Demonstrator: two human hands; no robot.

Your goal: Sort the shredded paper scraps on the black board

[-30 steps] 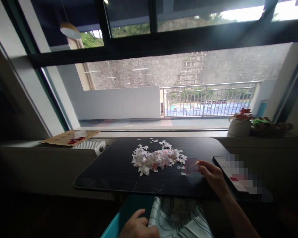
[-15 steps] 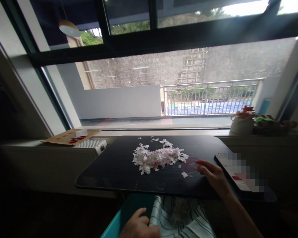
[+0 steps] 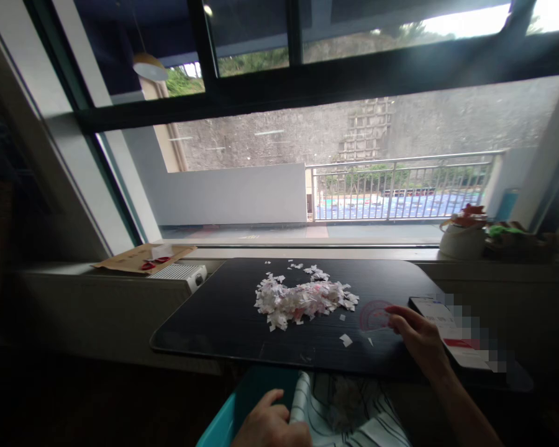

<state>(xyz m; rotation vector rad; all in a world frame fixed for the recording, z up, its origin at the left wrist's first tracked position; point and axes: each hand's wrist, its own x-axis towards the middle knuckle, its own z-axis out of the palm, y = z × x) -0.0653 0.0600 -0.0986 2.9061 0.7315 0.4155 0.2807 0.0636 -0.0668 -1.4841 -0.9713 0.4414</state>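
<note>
A loose heap of small torn paper pieces [image 3: 302, 299], mostly white with some pink, lies on a black tabletop [image 3: 214, 323]. To its right, my right hand [image 3: 417, 338] pinches the edge of a clear, pink-tinted protractor [image 3: 375, 315], held just at the tabletop. A few stray scraps [image 3: 345, 340] lie apart from the heap, left of the protractor. Below the table's near edge, my left hand [image 3: 272, 422] curls at the rolled edge of a striped cloth [image 3: 299, 397], index finger sticking out. More pale scraps show dimly in the cloth. Beside it is a teal bin [image 3: 221, 413].
A phone-like slab [image 3: 454, 335], partly blurred out, rests on the table's right side. Left of the table, a radiator [image 3: 181, 276] stands under brown paper [image 3: 140, 257] with red-handled scissors [image 3: 156, 263]. A white pot [image 3: 461, 241] sits on the right sill.
My right hand has drawn the protractor rightward, away from the heap and the stray scraps. The whole view has shifted slightly. My left hand keeps its place at the cloth.
</note>
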